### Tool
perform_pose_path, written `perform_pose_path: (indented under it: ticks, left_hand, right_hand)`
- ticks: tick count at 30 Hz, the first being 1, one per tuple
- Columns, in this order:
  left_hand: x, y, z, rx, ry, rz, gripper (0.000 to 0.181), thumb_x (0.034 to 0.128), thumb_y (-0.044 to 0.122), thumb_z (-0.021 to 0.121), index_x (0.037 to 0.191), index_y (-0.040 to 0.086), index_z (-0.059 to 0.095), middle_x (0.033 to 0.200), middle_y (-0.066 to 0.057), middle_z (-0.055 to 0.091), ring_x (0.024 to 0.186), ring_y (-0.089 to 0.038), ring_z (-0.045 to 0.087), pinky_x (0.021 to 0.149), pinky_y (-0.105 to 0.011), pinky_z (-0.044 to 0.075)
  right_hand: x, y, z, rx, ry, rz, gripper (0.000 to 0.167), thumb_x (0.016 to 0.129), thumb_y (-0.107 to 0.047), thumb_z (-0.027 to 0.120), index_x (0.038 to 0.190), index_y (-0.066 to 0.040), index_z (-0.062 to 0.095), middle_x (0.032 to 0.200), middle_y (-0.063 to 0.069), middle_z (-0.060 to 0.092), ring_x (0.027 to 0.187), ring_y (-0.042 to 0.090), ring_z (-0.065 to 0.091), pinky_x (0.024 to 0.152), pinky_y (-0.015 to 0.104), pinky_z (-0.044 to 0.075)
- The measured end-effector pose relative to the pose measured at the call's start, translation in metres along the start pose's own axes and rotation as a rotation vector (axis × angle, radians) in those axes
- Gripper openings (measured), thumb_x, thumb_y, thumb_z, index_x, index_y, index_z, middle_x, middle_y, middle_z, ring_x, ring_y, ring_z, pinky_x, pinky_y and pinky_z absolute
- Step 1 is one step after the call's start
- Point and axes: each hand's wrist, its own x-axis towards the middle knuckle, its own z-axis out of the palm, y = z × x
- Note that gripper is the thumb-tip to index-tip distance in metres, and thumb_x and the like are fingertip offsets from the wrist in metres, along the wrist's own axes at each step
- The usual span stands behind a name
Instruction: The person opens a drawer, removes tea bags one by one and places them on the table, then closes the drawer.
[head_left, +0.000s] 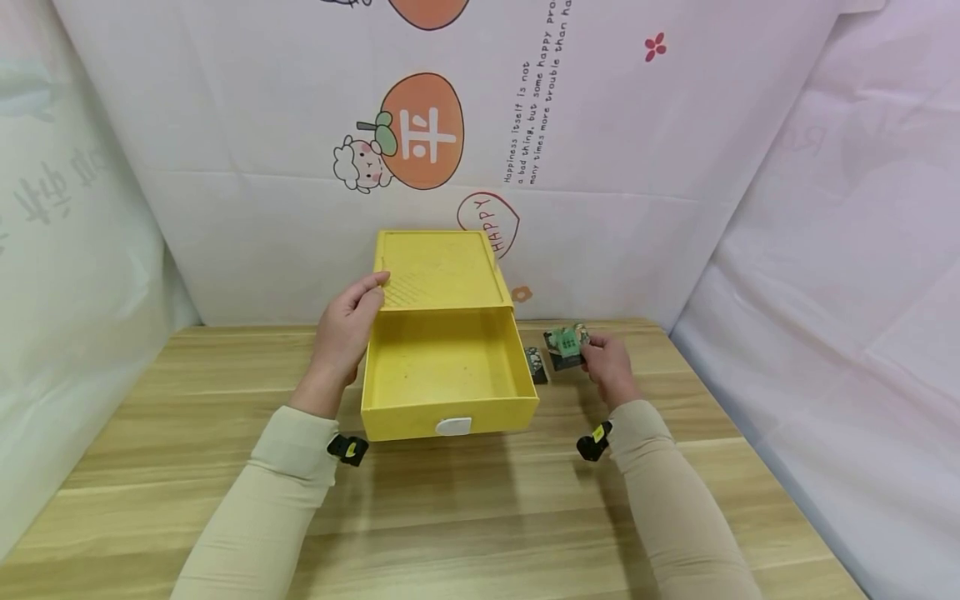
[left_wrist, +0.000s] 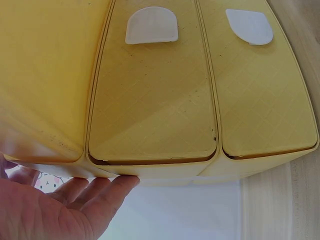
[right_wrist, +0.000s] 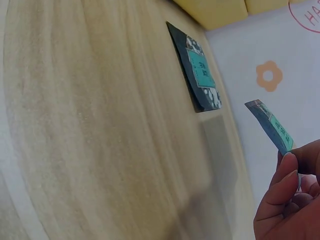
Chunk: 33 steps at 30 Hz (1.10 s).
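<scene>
A yellow drawer cabinet stands on the table with its top drawer pulled out and nothing inside. My left hand rests against the cabinet's left side near the top edge. In the left wrist view, the fingers lie fairly straight along that side, beside lower drawers that are closed. To the right of the cabinet, my right hand pinches a small flat dark packet with a green label between thumb and fingers, raised off the table. A similar packet lies flat on the table by the cabinet.
The wood-grain table extends in front of the cabinet. A white printed cloth hangs close behind it, with more cloth at both sides. A white tab marks the open drawer's front.
</scene>
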Motion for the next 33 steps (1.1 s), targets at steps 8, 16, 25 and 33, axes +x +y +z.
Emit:
perform_pose_path:
  ticks: [8, 16, 25, 33]
  left_hand:
    - [-0.001, 0.003, 0.0, -0.002, 0.003, -0.004, 0.046, 0.1078, 0.04, 0.047, 0.15, 0.025, 0.06, 0.158, 0.006, 0.051, 0.137, -0.017, 0.046, 0.099, -0.04, 0.033]
    - [0.0, 0.001, 0.0, -0.002, -0.004, 0.005, 0.047, 0.1079, 0.04, 0.047, 0.15, 0.023, 0.059, 0.158, 0.004, 0.051, 0.148, -0.016, 0.041, 0.106, -0.04, 0.034]
    - [0.0, -0.001, -0.001, -0.002, -0.016, -0.011, 0.048, 0.1081, 0.04, 0.046, 0.152, 0.024, 0.057, 0.159, 0.005, 0.049, 0.139, -0.019, 0.046, 0.1, -0.04, 0.033]
    - [0.0, 0.001, 0.0, -0.003, -0.013, -0.008, 0.047, 0.1081, 0.042, 0.046, 0.151, 0.026, 0.058, 0.159, 0.006, 0.049, 0.139, -0.019, 0.045, 0.1, -0.04, 0.033]
  right_hand:
    - [-0.001, 0.007, 0.006, -0.091, -0.008, -0.014, 0.049, 0.107, -0.014, 0.046, 0.151, 0.007, 0.048, 0.143, 0.029, 0.055, 0.1, 0.029, 0.066, 0.068, 0.02, 0.049]
    - [0.0, 0.015, 0.01, -0.144, 0.016, -0.004, 0.048, 0.104, -0.012, 0.047, 0.146, 0.01, 0.053, 0.14, 0.031, 0.057, 0.101, 0.025, 0.064, 0.086, 0.026, 0.048]
    - [0.002, 0.023, 0.012, -0.249, -0.003, 0.036, 0.047, 0.106, -0.014, 0.045, 0.147, 0.008, 0.053, 0.14, 0.028, 0.058, 0.116, 0.032, 0.058, 0.097, 0.04, 0.049]
    - [0.005, 0.026, 0.01, -0.471, 0.001, -0.019, 0.032, 0.105, -0.02, 0.048, 0.103, 0.002, 0.071, 0.101, 0.018, 0.067, 0.086, 0.027, 0.059, 0.074, 0.037, 0.048]
